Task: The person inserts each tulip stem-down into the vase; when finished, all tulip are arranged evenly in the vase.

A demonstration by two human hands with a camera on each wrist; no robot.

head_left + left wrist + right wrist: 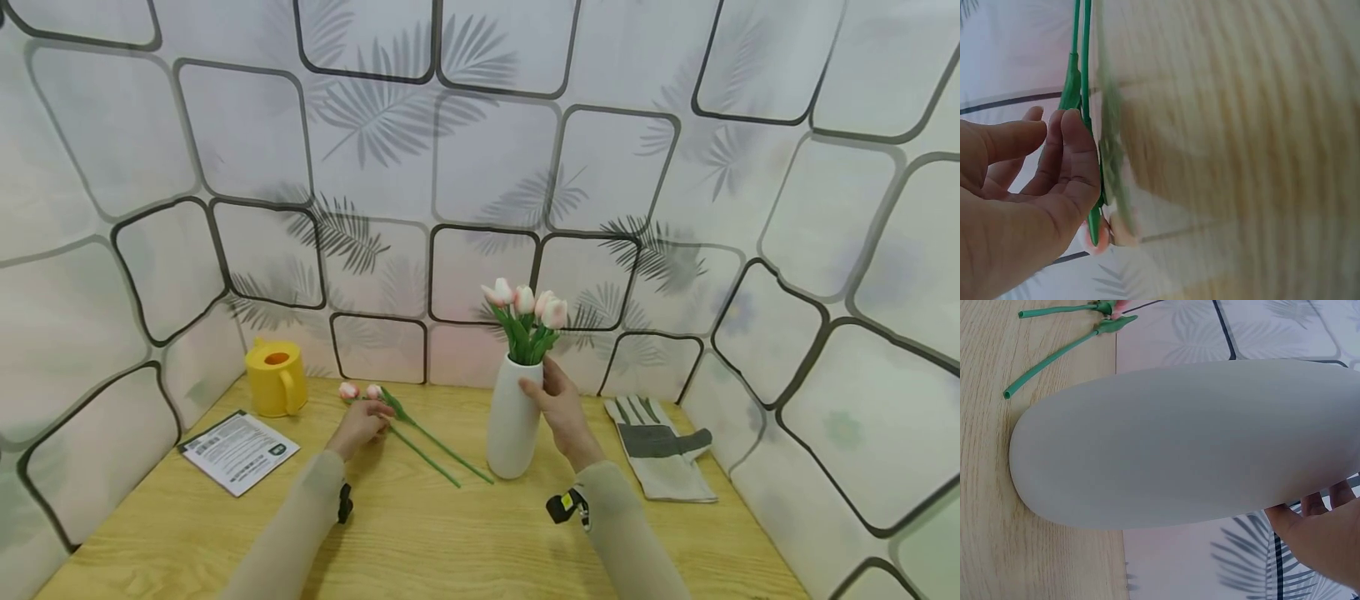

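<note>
A tall white vase [513, 425] [1179, 444] stands on the table, with several pink-and-white artificial tulips [525, 307] in its mouth. My right hand [558, 408] [1325, 540] holds the vase near the top from its right side, thumb across the front and fingers partly hidden behind. To the left, two loose tulips [438, 438] lie with heads toward the wall and green stems [1087, 62] pointing toward the vase. Over their upper stems is my left hand [363, 425] [1041, 181], fingers loosely bent beside the stems and thumb apart from them.
A yellow watering-can-like pitcher [276, 383] stands at the back left, behind a printed sheet or booklet [238, 454]. Grey-and-white work gloves [660, 450] lie to the right of the vase. Patterned wall panels [480, 167] border the wooden table [442, 550] behind and at the sides.
</note>
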